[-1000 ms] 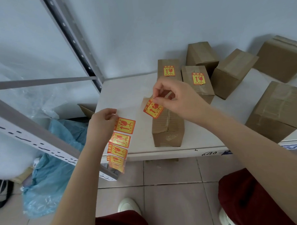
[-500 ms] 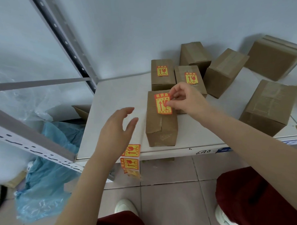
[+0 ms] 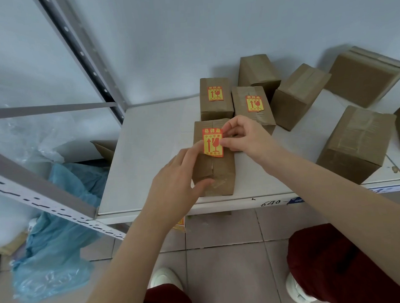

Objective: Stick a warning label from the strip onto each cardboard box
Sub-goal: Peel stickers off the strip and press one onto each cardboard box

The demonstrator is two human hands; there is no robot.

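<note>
A red and yellow warning label lies flat on top of the nearest cardboard box, which stands at the front edge of the white shelf. My right hand has thumb and forefinger on the label's right edge. My left hand rests on the box, fingertips at the label's left edge and thumb on the box's front. A scrap of the label strip shows below the shelf edge under my left wrist; the rest is hidden. Two boxes behind, one and another, carry labels.
Several plain boxes stand at the back and right. A grey metal rack upright rises at the left. A blue plastic bag lies on the tiled floor below.
My right hand carried the peeled label down onto the near box. My left hand, which held the strip up a second ago, opened and moved right onto the box; the strip dropped below the shelf edge.
</note>
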